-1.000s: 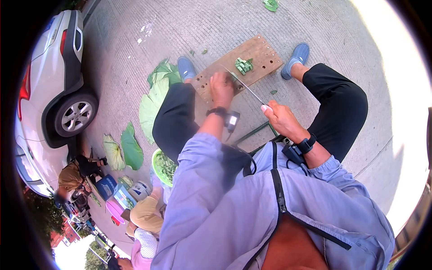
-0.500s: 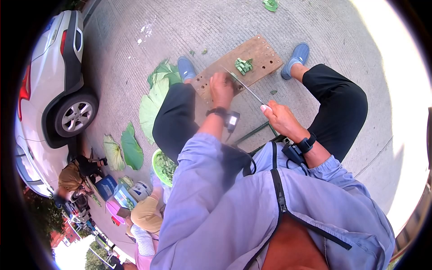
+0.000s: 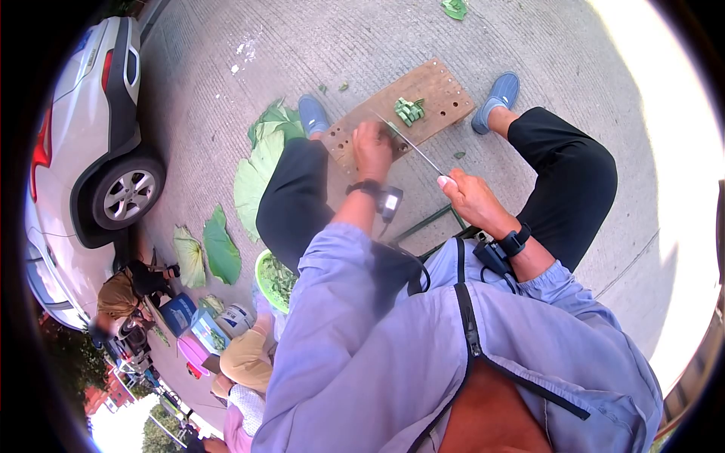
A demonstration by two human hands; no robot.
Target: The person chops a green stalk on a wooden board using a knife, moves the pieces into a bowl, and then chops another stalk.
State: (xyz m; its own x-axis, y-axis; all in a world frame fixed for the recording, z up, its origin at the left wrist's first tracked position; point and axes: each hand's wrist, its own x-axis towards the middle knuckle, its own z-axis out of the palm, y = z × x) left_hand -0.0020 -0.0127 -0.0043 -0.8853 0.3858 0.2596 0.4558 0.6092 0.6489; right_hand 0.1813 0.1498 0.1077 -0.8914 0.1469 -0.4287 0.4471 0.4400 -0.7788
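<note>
My right hand is closed around the handle of a knife. The knife's thin blade slants up and left over a wooden board with round holes. On the board, just left of the blade, my left hand has its fingers curled down. What those fingers hold is hidden; a bit of green shows beside the blade. A small pile of cut green pieces lies on the board beyond the knife tip.
Large green leaves lie on the concrete beside my left leg, near a green basin of chopped greens. Farther left are a blue bucket, a pink basin, two people and a parked white car.
My hands, the knife and the cut pieces look almost unmoved. At the lower left, the person in pink has shifted slightly.
</note>
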